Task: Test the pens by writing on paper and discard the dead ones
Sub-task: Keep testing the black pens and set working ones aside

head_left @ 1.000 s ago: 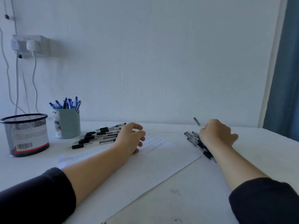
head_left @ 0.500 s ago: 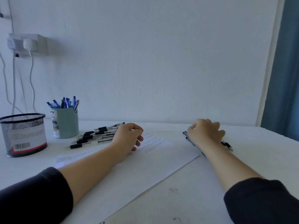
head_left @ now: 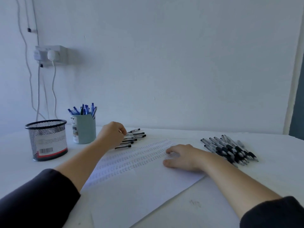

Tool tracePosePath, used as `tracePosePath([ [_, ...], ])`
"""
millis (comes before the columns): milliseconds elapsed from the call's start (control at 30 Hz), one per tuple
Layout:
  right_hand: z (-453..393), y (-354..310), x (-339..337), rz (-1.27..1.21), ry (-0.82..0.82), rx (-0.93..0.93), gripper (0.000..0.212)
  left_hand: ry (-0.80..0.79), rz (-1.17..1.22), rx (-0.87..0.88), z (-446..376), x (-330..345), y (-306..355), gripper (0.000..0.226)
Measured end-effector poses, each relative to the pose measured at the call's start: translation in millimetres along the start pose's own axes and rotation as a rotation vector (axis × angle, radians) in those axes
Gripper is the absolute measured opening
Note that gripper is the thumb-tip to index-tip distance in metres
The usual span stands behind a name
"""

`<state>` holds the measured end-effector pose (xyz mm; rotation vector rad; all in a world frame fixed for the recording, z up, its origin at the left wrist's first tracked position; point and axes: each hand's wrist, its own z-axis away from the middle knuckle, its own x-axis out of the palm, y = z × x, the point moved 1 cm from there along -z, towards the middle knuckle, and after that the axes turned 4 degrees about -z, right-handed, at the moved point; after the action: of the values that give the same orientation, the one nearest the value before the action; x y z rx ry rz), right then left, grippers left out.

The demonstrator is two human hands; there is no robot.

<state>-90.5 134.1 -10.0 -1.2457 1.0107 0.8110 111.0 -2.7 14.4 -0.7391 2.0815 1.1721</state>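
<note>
Resting flat with spread fingers, the right hand (head_left: 182,157) presses the white paper sheet (head_left: 139,181) (rows of marks); the left hand (head_left: 111,134) curls over the black-capped pens (head_left: 131,139), grip unclear.

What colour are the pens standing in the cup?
Blue; the pens stand in a pale teal cup, clearest in the head view.

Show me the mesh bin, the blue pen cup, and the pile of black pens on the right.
mesh bin (head_left: 49,142), head view, front wall.
blue pen cup (head_left: 86,130), head view, side.
pile of black pens (head_left: 230,149), head view, middle.
</note>
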Motion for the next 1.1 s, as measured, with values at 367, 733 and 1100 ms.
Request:
tracePosePath([
  [367,-3,6,0,-0.032,0.003,0.018,0.065,-0.262,-0.437,0.057,-1,17,-12,0.026],
  [733,3,1,-2,-0.018,-0.008,0.038,0.064,0.198,-0.270,0.346,14,18,19,0.012],
  [1100,3,1,-1,-0.039,-0.007,0.049,0.065,0.268,-0.424,0.284,27,22,32,0.045],
])
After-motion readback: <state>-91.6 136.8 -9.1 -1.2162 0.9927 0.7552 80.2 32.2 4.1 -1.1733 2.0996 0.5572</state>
